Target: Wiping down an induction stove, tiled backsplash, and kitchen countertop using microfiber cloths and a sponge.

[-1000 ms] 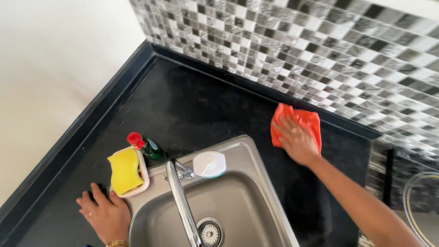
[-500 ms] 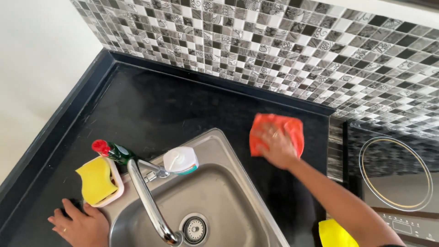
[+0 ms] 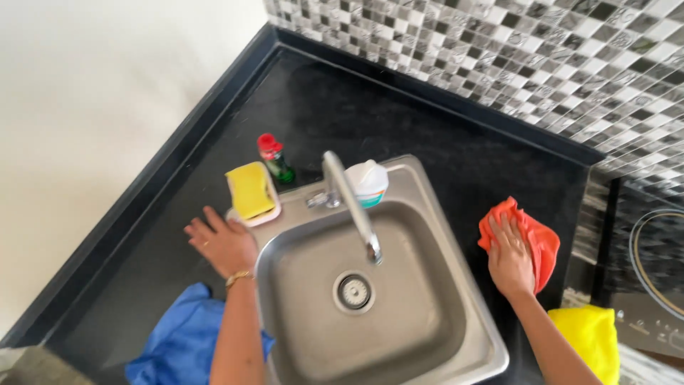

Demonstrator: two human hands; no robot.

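Note:
My right hand (image 3: 510, 258) lies flat, fingers spread, on an orange cloth (image 3: 538, 239) pressed against the black countertop (image 3: 399, 121) just right of the steel sink (image 3: 427, 299). My left hand (image 3: 222, 242) rests palm down on the counter at the sink's left edge, holding nothing. It sits just below a yellow sponge (image 3: 249, 190) in a small pink tray. A blue sleeve or cloth (image 3: 182, 341) shows under my left forearm.
A green bottle with a red cap (image 3: 273, 157) and a white tub (image 3: 367, 181) stand behind the sink by the tap (image 3: 349, 203). A yellow cloth (image 3: 590, 336) lies at the lower right. An induction hob (image 3: 652, 264) sits at right, mosaic tile wall (image 3: 513, 50) behind.
The view has swung so the sink sits lower and more central. My right hand has slid the orange cloth toward me along the counter. My left hand stays by the sponge.

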